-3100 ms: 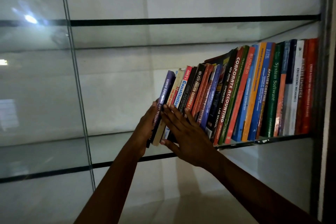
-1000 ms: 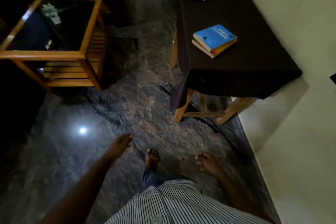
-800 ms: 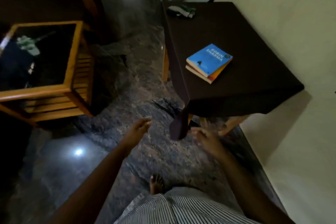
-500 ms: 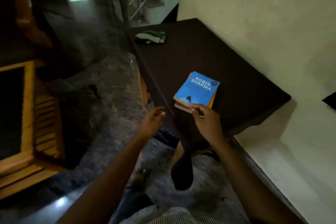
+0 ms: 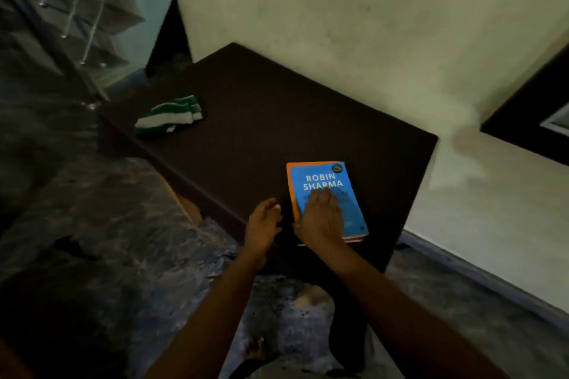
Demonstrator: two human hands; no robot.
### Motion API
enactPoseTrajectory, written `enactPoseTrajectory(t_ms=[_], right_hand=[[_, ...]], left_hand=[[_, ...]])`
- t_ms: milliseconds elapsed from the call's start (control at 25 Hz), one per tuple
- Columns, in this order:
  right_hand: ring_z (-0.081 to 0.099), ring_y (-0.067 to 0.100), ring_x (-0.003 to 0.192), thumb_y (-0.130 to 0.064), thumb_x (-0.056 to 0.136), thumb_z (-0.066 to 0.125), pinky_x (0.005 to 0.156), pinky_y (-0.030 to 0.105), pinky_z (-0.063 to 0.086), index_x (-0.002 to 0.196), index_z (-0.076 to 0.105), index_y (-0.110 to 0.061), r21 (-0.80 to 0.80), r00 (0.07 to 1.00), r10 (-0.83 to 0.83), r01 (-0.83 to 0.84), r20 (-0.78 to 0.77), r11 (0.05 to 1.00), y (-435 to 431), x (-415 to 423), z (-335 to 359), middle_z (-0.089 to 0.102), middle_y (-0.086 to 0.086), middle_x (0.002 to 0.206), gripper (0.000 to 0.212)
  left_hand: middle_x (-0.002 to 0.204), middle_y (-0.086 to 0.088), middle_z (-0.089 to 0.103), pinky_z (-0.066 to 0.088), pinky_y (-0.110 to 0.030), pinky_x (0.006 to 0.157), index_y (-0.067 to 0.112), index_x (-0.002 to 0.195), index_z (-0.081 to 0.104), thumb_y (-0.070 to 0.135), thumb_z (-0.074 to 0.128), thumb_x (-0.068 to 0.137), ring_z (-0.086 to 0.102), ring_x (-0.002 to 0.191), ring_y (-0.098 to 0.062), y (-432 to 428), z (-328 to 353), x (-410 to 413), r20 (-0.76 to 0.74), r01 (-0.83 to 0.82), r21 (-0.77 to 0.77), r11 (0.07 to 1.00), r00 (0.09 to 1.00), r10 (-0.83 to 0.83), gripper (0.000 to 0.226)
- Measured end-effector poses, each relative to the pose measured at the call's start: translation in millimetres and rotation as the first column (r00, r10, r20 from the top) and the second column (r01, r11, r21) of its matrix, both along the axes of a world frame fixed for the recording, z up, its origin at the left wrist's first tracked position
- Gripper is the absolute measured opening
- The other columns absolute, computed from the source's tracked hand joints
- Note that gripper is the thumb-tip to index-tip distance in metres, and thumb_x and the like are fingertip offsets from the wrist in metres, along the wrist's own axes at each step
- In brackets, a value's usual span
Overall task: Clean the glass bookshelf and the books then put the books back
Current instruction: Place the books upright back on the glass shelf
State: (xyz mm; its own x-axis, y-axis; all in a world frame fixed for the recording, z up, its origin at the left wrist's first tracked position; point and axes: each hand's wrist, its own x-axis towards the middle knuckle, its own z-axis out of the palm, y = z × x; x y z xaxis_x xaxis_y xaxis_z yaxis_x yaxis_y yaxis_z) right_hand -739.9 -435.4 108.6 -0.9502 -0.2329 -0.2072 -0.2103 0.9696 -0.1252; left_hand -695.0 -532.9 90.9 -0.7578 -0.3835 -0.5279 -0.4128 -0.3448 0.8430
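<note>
A blue "Robin Sharma" book lies on top of an orange book near the front edge of a dark-covered table. My right hand rests flat on the blue cover, fingers stretched over it and thumb at the stack's near left corner. My left hand hovers open just left of the stack at the table's edge, holding nothing. The glass bookshelf is out of view.
A folded green and white cloth lies at the table's far left end. The table stands against a pale wall. A staircase with a railing rises behind. A dark frame juts in at right.
I turned from the shelf of books and walked to the table. My right hand went from pinching the blue book's corner to lying flat on its cover; my left hand came beside the stack.
</note>
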Motion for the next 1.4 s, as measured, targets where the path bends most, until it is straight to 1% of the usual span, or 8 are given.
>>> enactPoseTrajectory(t_ms=[120, 360, 440, 600, 800, 1080, 1240, 1400], right_hand=[[0.023, 0.035, 0.137, -0.035, 0.087, 0.057, 0.104, 0.042, 0.034, 0.147, 0.011, -0.005, 0.051, 0.999, -0.029, 0.027, 0.027, 0.998, 5.5, -6.4, 6.9, 0.015, 0.023, 0.151, 0.082], [0.053, 0.038, 0.114, -0.03, 0.088, 0.053, 0.089, 0.036, 0.046, 0.144, 0.022, 0.0, 0.156, 0.997, 0.075, -0.073, -0.005, 0.985, 20.1, -18.2, 18.2, 0.042, 0.035, 0.131, 0.071], [0.065, 0.033, 0.089, -0.02, 0.09, 0.044, 0.07, 0.03, 0.05, 0.135, 0.042, 0.001, 0.071, 0.973, 0.073, -0.058, -0.221, 0.996, 26.7, -22.3, 23.6, 0.061, 0.027, 0.105, 0.049], [0.056, 0.035, 0.109, -0.028, 0.098, 0.038, 0.088, 0.038, 0.042, 0.146, 0.024, -0.016, -0.041, 0.997, -0.009, 0.006, -0.08, 0.999, 59.1, -29.0, 44.0, 0.057, 0.015, 0.123, 0.052], [0.058, 0.038, 0.104, -0.028, 0.096, 0.048, 0.082, 0.036, 0.042, 0.138, 0.039, -0.014, -0.436, 0.943, -0.309, 0.228, -0.125, 0.871, 131.0, 0.7, 76.0, 0.063, 0.019, 0.113, 0.046], [0.061, 0.018, 0.095, -0.025, 0.095, 0.051, 0.066, 0.012, 0.037, 0.135, 0.044, -0.013, -0.622, 0.823, -0.568, 0.443, -0.004, 0.646, 312.5, 105.7, 65.3, 0.063, 0.009, 0.117, 0.042], [0.065, 0.021, 0.089, -0.027, 0.094, 0.054, 0.064, 0.015, 0.039, 0.132, 0.048, -0.014, -0.6, 0.667, -0.744, 0.614, 0.047, 0.512, 432.3, 195.1, 51.5, 0.067, 0.01, 0.111, 0.041], [0.064, 0.023, 0.092, -0.027, 0.093, 0.055, 0.069, 0.021, 0.043, 0.133, 0.048, -0.014, -0.58, 0.416, -0.908, 0.754, 0.055, 0.31, 546.9, 277.1, 50.5, 0.067, 0.011, 0.11, 0.042]], left_hand=[[0.103, -0.006, 0.056, 0.042, -0.028, 0.07, 0.014, 0.107, 0.053, 0.018, 0.039, 0.099, 0.055, 0.081, -0.014, -1.0, 8.4, -11.1, 0.089, -0.021, 0.35, 0.936, 0.996, -0.011, 0.016], [0.087, -0.008, 0.057, 0.045, -0.034, 0.072, 0.011, 0.095, 0.056, 0.029, 0.05, 0.094, 0.054, 0.075, -0.018, -0.2, 16.4, -35.4, 0.165, -0.016, 0.469, 0.883, 0.984, -0.07, 0.019], [0.099, -0.009, 0.061, 0.046, -0.032, 0.069, 0.013, 0.103, 0.059, 0.025, 0.053, 0.093, 0.056, 0.081, -0.02, 12.8, 25.1, -40.6, 0.139, 0.124, 0.387, 0.914, 0.972, -0.191, 0.017], [0.123, -0.008, 0.058, 0.049, -0.048, 0.09, 0.031, 0.12, 0.047, 0.019, 0.054, 0.091, 0.058, 0.105, -0.028, 35.7, 18.5, -40.9, 0.006, 0.328, -0.036, 0.944, 0.945, -0.328, 0.033], [0.117, -0.01, 0.061, 0.051, -0.046, 0.087, 0.028, 0.118, 0.052, 0.009, 0.055, 0.091, 0.062, 0.1, -0.029, 53.3, 51.5, -28.9, -0.124, 0.384, -0.092, 0.919, 0.911, -0.393, 0.033], [0.116, -0.009, 0.064, 0.053, -0.047, 0.086, 0.019, 0.13, 0.048, 0.011, 0.054, 0.091, 0.065, 0.096, -0.025, 189.5, 103.9, 4.4, -0.124, 0.717, -0.314, 0.623, 0.619, -0.775, 0.04], [0.103, -0.008, 0.067, 0.056, -0.045, 0.078, 0.025, 0.118, 0.051, 0.012, 0.055, 0.092, 0.068, 0.08, -0.02, 320.8, 106.1, 33.7, -0.131, 0.761, -0.42, 0.495, 0.488, -0.863, 0.03], [0.127, -0.019, 0.057, 0.049, -0.047, 0.091, 0.016, 0.139, 0.04, 0.028, 0.059, 0.091, 0.06, 0.104, -0.037, 452.8, 97.6, 64.1, -0.049, 0.797, -0.499, 0.34, 0.365, -0.93, 0.053]])
